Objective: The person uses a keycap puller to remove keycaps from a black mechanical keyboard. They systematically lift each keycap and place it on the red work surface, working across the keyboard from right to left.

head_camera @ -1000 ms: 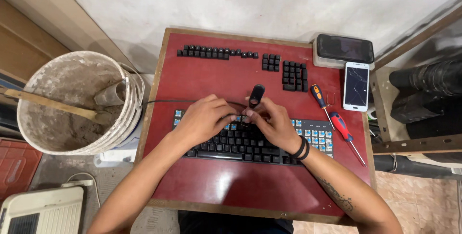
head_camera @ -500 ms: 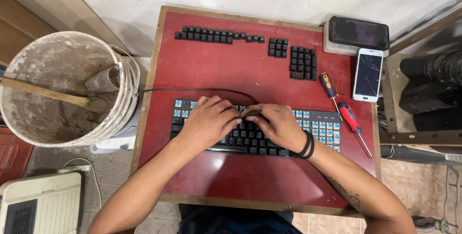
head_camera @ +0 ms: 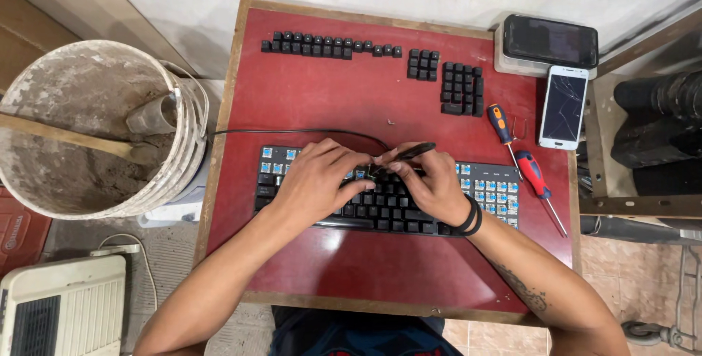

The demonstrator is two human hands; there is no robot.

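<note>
A black keyboard (head_camera: 380, 206) with several bare blue switches at both ends lies on the red table (head_camera: 329, 100). My left hand (head_camera: 314, 180) rests on the keys left of centre, fingers curled over the top rows. My right hand (head_camera: 428, 180) pinches a thin black tool (head_camera: 409, 153) that slants over the keyboard's upper middle, its tip between my two hands. A black band circles my right wrist. Removed black keycaps sit in a row (head_camera: 329, 43) and in two blocks (head_camera: 461, 87) at the far side of the table.
Two screwdrivers (head_camera: 504, 125) (head_camera: 534, 177) lie right of the keyboard. A white phone (head_camera: 563, 107) and a dark phone (head_camera: 550, 40) sit at the far right corner. A dirty bucket (head_camera: 95, 129) with a wooden stick stands left of the table. The keyboard's cable (head_camera: 292, 133) runs left.
My right hand lowered the black tool from upright above the keyboard down onto its top rows. Both hands closed in over the middle keys. The view came closer.
</note>
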